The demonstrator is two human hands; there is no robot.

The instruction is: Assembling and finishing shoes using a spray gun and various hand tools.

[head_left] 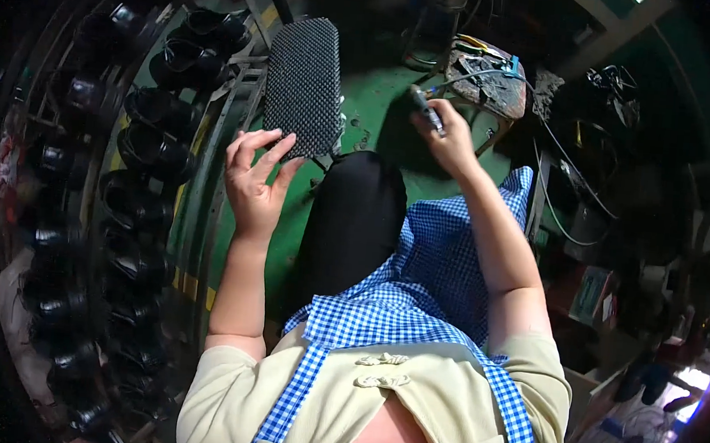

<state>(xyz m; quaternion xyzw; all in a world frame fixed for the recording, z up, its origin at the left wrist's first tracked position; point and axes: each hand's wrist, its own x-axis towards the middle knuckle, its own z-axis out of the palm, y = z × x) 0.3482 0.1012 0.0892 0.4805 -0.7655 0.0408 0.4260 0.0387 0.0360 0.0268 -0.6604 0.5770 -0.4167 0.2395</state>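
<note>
My left hand (pixel 258 173) is over the near end of a dark pad (pixel 303 78) with a bumpy, studded surface. Its fingers are bent and apart from the thumb, fingertips at the pad's lower edge, with no object visible between them. On the other side, my right hand (pixel 451 142) is wrapped round a short metal air tool (pixel 427 111). A thin hose (pixel 481 72) leads from the tool's top end across a worn stool (pixel 496 90). The tool is held in the air, apart from the pad.
Racks of black shoes (pixel 159 142) line the left side. Pliers (pixel 476 45) with yellow handles lie on the stool. The hose hangs down in loops at the right, beside a dark machine area. Green floor (pixel 380 100) shows between pad and stool.
</note>
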